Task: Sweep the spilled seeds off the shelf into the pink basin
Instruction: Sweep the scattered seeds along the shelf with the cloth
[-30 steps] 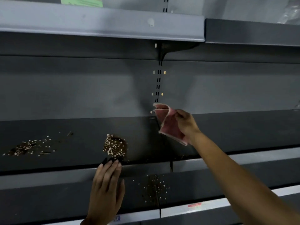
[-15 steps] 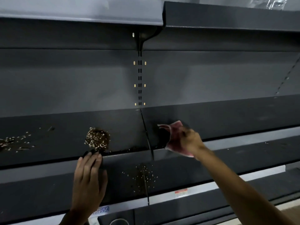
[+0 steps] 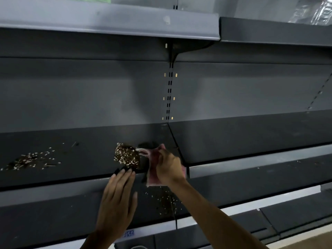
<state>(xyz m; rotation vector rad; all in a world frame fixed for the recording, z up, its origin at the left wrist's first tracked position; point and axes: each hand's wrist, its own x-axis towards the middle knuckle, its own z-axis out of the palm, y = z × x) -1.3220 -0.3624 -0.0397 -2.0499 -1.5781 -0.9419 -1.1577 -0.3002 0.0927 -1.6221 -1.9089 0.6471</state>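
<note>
A dense pile of pale and dark seeds lies on the dark shelf near its front edge. My right hand grips a pink cloth and presses it on the shelf just right of the pile. My left hand is held flat against the shelf's front lip, fingertips directly below the pile, fingers together and holding nothing. A second, thinner scatter of seeds lies far left on the same shelf. More seeds lie on the shelf below. The pink basin is not visible.
A grey upper shelf overhangs the work area. A slotted upright runs down the back panel, and a seam splits the shelf into two sections. A price label sits on the lower rail.
My right hand has brought the pink cloth down from the back panel and leftwards across the seam, up beside the seed pile. My left hand stays at the shelf lip under the pile.
</note>
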